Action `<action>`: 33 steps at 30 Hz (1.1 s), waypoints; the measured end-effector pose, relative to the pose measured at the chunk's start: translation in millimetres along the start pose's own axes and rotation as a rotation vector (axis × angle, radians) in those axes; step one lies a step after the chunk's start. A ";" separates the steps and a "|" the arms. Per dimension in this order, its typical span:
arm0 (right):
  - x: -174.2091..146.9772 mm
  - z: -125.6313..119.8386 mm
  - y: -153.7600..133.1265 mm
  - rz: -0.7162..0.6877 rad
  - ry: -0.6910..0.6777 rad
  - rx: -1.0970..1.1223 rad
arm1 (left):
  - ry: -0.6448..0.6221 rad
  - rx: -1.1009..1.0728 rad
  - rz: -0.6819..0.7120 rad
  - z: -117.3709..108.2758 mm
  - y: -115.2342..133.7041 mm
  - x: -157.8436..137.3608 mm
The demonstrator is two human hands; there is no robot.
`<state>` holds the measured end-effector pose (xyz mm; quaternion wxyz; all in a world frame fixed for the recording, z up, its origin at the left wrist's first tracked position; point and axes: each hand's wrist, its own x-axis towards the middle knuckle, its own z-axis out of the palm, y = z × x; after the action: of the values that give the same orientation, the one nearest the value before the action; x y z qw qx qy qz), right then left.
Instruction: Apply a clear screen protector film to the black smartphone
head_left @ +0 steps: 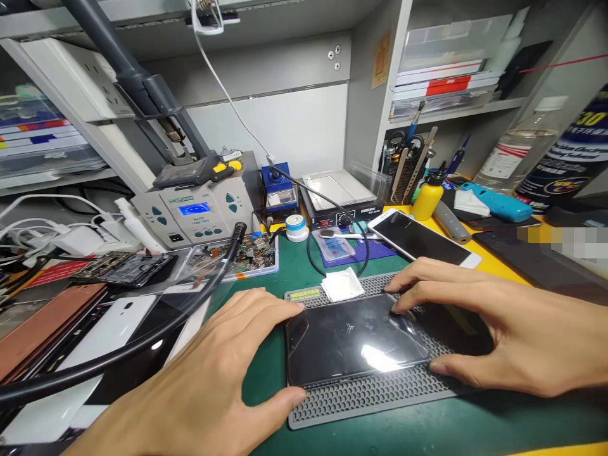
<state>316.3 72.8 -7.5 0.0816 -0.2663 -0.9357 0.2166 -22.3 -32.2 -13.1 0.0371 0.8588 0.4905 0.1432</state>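
A smartphone (351, 339) with a dark, glossy front lies flat on a grey honeycomb-textured mat (365, 392). Light glares off its lower part, and clear curved edges show near both its ends. My left hand (218, 361) holds the phone's left end, index fingertip at the far corner and thumb at the near corner. At the opposite end, my right hand (503, 323) holds it the same way, thumb near the close right corner and fingers at the far one. A folded white cloth (342, 285) sits on the mat's far edge, just behind the phone.
A black hose (190, 310) arches across the left side, over phone parts (109, 329). Behind are a rework station (194, 215), a tray of small components (254, 256) and a hot plate (342, 196). A white phone (422, 237) and yellow bottle (428, 199) stand beyond my right hand.
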 end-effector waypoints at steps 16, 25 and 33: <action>3.7 -4.2 -9.5 0.012 -0.007 0.047 | 0.111 0.199 0.097 24.6 -22.3 -14.4; 4.4 -5.7 -11.6 0.009 -0.005 0.089 | 0.129 0.125 0.089 31.9 -29.8 -19.9; 4.9 -6.0 -11.5 0.008 -0.009 0.074 | 0.103 0.098 0.080 27.1 -27.1 -16.3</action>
<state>308.4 68.8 3.2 0.0861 -0.2660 -0.9262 0.2528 -45.0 -30.1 -48.0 -0.0360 0.8700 0.4633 0.1647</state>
